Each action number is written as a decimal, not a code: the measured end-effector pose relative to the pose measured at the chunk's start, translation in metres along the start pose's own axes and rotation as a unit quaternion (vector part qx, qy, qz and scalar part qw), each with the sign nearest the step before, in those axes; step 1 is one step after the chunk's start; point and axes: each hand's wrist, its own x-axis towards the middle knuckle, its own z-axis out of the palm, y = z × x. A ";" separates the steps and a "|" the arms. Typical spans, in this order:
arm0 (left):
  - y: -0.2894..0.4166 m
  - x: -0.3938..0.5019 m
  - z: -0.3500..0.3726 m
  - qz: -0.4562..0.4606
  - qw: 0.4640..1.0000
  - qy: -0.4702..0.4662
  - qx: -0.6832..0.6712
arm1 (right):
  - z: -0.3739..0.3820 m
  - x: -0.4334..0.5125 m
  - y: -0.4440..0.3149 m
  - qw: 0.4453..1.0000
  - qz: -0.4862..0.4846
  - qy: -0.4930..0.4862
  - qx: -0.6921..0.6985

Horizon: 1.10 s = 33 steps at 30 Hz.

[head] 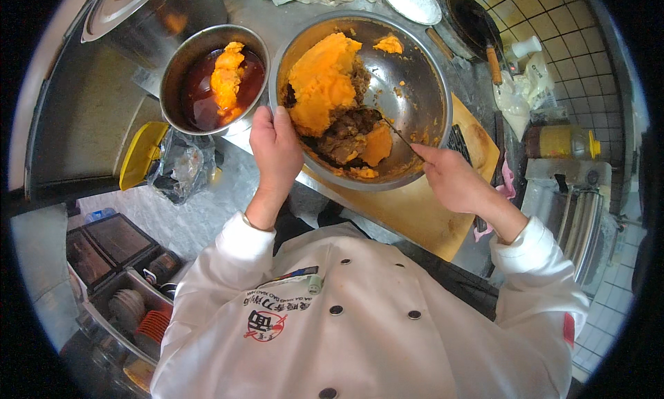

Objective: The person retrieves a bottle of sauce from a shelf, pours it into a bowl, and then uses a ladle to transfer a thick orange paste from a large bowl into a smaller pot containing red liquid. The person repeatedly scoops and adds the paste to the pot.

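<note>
My left hand (277,155) grips the near left rim of a large steel mixing bowl (410,82), thumb on the edge. In the bowl lies a big lump of orange solidified fat or paste (324,82), with a dark brown minced mass (342,139) beside and below it. My right hand (454,178) holds the thin metal handle of a utensil (398,131) over the bowl's near right rim; its head is sunk in the brown mass. Left of the bowl stands a steel pot (171,95) of dark red liquid with an orange lump (227,80) in it.
A wooden cutting board (415,212) lies partly under the bowl. A yellow-lidded bin with a plastic bag (187,163) stands below left. Right are a jar with a yellow lid (560,142), a white powder bag (513,105) and a roller machine (581,227). Behind stands a dark pan (467,22).
</note>
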 end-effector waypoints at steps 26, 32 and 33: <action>-0.001 0.013 0.000 0.001 1.000 -0.013 -0.002 | -0.014 0.010 -0.018 0.983 -0.116 -0.125 -0.065; 0.000 0.016 -0.001 -0.006 1.000 -0.018 0.006 | -0.021 0.010 -0.011 0.962 0.057 -0.222 0.150; 0.000 0.016 -0.001 -0.007 1.000 -0.018 0.001 | -0.022 0.009 -0.010 0.956 0.071 -0.222 0.180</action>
